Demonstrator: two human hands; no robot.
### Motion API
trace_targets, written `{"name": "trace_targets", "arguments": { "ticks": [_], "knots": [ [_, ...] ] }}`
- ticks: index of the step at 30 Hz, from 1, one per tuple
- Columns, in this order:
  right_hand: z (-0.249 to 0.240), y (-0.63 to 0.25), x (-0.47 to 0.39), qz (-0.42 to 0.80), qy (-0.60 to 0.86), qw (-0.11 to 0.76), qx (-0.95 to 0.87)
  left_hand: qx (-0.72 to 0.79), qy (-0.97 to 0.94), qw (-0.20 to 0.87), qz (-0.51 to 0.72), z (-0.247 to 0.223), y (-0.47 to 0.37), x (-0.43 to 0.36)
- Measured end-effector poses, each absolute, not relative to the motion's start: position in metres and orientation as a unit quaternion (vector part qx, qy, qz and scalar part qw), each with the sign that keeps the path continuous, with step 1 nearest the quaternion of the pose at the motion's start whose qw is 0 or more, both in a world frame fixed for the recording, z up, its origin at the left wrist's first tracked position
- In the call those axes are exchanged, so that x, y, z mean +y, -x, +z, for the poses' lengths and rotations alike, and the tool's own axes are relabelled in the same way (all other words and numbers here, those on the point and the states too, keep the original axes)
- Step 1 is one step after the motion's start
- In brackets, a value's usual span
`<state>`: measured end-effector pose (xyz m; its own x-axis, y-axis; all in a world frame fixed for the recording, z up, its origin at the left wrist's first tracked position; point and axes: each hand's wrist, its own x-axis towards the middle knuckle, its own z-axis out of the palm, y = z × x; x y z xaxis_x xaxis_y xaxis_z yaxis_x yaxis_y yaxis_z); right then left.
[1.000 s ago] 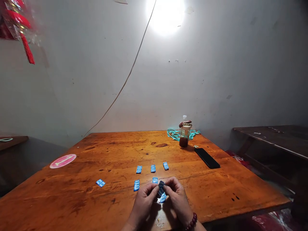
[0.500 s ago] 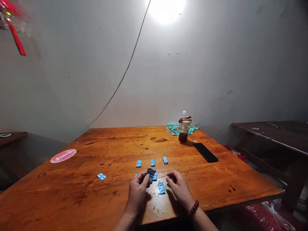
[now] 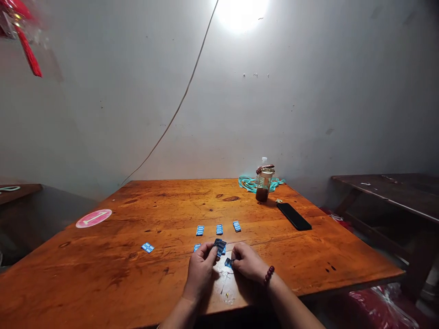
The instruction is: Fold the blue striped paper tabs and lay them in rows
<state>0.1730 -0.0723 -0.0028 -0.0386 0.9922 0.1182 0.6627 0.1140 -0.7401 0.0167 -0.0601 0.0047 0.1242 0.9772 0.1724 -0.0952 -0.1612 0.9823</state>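
The left hand has its grip closed on a fan of cards above the worktop; the right hand pinches a smaller bunch just beside it. Pinch the fan firmly enough that none slides out, square the bunch's edges with the fingertips, and work clear of the three piles beyond, which a knuckle could nudge.

Single head-worn view, looking forward and down, near tabletop, facing wall.
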Motion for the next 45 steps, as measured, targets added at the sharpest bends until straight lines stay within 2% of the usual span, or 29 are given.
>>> {"name": "trace_targets", "arguments": {
  "ticks": [2, 6, 8, 13, 24, 29, 33, 36, 40, 45],
  "knots": [
    [0.000, -0.168, -0.078, 0.328, 0.589, 0.380, -0.633, 0.399, -0.547, 0.511, 0.529, 0.005, -0.017, -0.060],
    [0.006, -0.150, -0.089, 0.558, 0.438, 0.557, -0.433, 0.389, -0.533, 0.531, 0.533, 0.006, -0.019, -0.061],
    [0.005, -0.141, -0.089, 0.583, 0.415, 0.596, -0.365, 0.384, -0.526, 0.542, 0.532, 0.007, -0.020, -0.062],
    [-0.005, -0.128, -0.079, 0.539, 0.420, 0.652, -0.330, 0.371, -0.522, 0.575, 0.509, 0.006, -0.021, -0.061],
    [-0.005, -0.133, -0.085, 0.467, 0.460, 0.652, -0.381, 0.387, -0.491, 0.588, 0.514, 0.003, -0.021, -0.059],
    [0.008, -0.145, -0.090, 0.379, 0.469, 0.589, -0.538, 0.359, -0.542, 0.588, 0.481, -0.002, -0.022, -0.059],
    [0.013, -0.151, -0.087, 0.330, 0.507, 0.553, -0.572, 0.340, -0.553, 0.601, 0.466, -0.007, -0.020, -0.058],
    [0.009, -0.153, -0.083, 0.377, 0.488, 0.563, -0.550, 0.338, -0.550, 0.612, 0.457, -0.009, -0.018, -0.058],
    [0.003, -0.156, -0.082, 0.501, 0.427, 0.559, -0.505, 0.329, -0.547, 0.633, 0.438, -0.006, -0.017, -0.058],
    [0.005, -0.154, -0.087, 0.599, 0.356, 0.573, -0.431, 0.297, -0.499, 0.707, 0.404, 0.006, -0.018, -0.065]
  ]
}}
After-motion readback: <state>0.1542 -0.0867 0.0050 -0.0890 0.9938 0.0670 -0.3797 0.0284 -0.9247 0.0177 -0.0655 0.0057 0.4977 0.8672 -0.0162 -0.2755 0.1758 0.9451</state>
